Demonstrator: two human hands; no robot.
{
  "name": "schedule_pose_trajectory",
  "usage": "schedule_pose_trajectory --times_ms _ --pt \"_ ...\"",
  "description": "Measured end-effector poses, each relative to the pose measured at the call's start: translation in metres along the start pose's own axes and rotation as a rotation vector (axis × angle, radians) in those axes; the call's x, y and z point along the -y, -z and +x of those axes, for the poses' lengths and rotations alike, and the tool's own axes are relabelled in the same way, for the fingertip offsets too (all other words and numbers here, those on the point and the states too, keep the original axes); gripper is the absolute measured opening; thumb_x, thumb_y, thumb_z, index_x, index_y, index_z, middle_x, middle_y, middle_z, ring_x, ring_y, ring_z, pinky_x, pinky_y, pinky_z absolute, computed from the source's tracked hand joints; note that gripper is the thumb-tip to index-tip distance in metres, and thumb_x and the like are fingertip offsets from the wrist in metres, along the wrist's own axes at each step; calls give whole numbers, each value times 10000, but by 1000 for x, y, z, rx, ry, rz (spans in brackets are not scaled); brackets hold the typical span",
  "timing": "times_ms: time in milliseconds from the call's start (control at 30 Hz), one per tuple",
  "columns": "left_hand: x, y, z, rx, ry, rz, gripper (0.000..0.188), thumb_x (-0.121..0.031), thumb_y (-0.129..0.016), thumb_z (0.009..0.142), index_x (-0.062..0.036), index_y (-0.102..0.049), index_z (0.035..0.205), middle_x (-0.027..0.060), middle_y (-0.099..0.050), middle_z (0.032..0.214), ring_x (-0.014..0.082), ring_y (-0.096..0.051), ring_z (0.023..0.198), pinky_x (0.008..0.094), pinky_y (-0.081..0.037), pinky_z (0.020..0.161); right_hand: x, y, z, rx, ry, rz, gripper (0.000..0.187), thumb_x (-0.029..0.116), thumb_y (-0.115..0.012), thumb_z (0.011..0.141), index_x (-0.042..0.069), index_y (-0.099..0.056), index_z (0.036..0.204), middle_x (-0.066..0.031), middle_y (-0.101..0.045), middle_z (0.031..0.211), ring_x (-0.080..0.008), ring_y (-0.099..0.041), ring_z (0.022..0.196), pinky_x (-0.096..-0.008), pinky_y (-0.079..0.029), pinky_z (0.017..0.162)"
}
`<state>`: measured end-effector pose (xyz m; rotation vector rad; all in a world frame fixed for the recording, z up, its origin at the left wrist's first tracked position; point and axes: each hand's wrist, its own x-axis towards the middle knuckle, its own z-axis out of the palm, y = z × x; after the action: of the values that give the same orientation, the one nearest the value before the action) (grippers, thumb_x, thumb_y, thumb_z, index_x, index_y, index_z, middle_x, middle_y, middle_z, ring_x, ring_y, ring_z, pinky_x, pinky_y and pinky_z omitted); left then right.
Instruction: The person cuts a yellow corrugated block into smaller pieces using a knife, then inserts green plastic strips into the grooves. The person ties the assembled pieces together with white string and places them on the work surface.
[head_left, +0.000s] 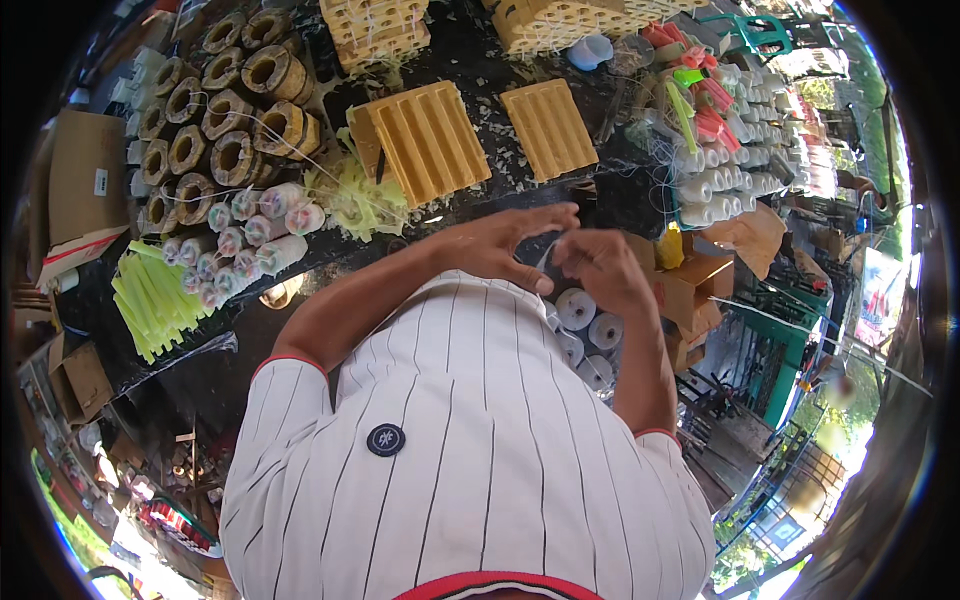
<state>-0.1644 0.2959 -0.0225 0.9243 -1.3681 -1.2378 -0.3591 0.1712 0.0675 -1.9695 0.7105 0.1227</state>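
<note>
My left hand (495, 245) is held in front of my waist, its fingers stretched out and its thumb apart from them. Close beside it on the right is my right hand (607, 268), with curled fingers that seem to pinch a thin white strip (546, 259) in the gap between the hands. How far the strip runs is hidden. Several white spools (576, 309) stand below my right hand. On the black table beyond lie two yellow grooved slabs, a larger one (432, 142) tilted on another piece and a smaller one (549, 128) to its right.
Hollow many-sided blocks (232, 158) fill the table's left, with wrapped white rolls (263, 231) and yellow-green strips (155, 300) nearer. Pale shreds (360, 200) lie beside the larger slab. White cones (725, 185) crowd the right side. A cardboard box (693, 290) stands right of my arm.
</note>
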Motion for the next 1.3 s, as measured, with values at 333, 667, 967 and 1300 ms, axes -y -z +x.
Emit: schedule_pose_trajectory --times_ms 333,667,967,1300 --pt "27 -2 -21 -641 320 318 619 -314 -717 1032 -43 -456 1524 101 -659 1255 203 -629 1117 382 -485 1021 -61 40 130 281 142 -65 223 156 -602 1034 -12 -721 948 -94 -697 787 -156 -634 717 -337 -527 689" --pt "57 -27 6 -917 690 -429 237 -197 -536 1131 -22 -641 1010 -49 -446 665 51 -390 544 247 -362 499 -127 54 246 560 -41 201 249 129 -593 1063 -19 -715 904 19 -568 711 -59 -495 642 -246 -401 576" --pt "57 -55 -25 -1040 845 -115 225 -178 -550 1117 -33 -653 979 -64 -451 651 22 -373 554 238 -298 504 -184 23 305 -5 219 -699 570 417 -710 989 73 -565 1420 -229 -732 1086 -453 -718 986 -556 -545 839" --pt "57 -57 -45 -1046 902 -5 205 -173 -581 1091 -27 -672 980 -62 -482 675 35 -416 600 251 -341 549 -205 45 309 25 113 -455 409 268 -727 942 97 -602 1292 -200 -694 1018 -401 -713 947 -494 -539 785"
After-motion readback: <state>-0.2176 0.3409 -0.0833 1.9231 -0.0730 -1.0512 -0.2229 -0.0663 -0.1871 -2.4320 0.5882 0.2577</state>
